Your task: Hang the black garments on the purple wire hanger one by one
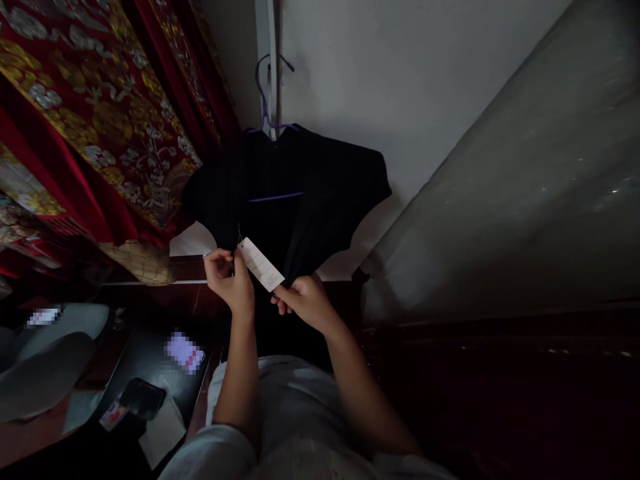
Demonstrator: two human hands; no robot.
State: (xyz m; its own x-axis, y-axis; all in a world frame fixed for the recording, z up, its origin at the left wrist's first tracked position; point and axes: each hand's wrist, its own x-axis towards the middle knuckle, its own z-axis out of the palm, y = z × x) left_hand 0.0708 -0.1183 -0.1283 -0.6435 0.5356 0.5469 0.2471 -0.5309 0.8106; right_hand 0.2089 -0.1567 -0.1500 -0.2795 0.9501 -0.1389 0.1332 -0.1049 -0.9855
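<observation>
A dark short-sleeved garment (345, 180) hangs open-fronted on a purple wire hanger (265, 110) against the wall. In front of it a white paper tag (261, 265) with faint print is tied on by a thin string. My left hand (233, 277) pinches around the tag's upper left end, near the string. With thumb and fingers, my right hand (303, 300) grips the tag's lower right end. The tag lies tilted between both hands, its printed face toward me. Dark cloth lies behind my fingers and hides some of their tips.
Red cloth with gold and silver embroidery (115, 113) hangs at the left. A black table (145, 353) at lower left bears a lit phone (185, 352), a dark case (143, 398) and a pale paper (163, 433). Grey sheeting (500, 200) slopes at the right. Another person's leg (50, 370) shows far left.
</observation>
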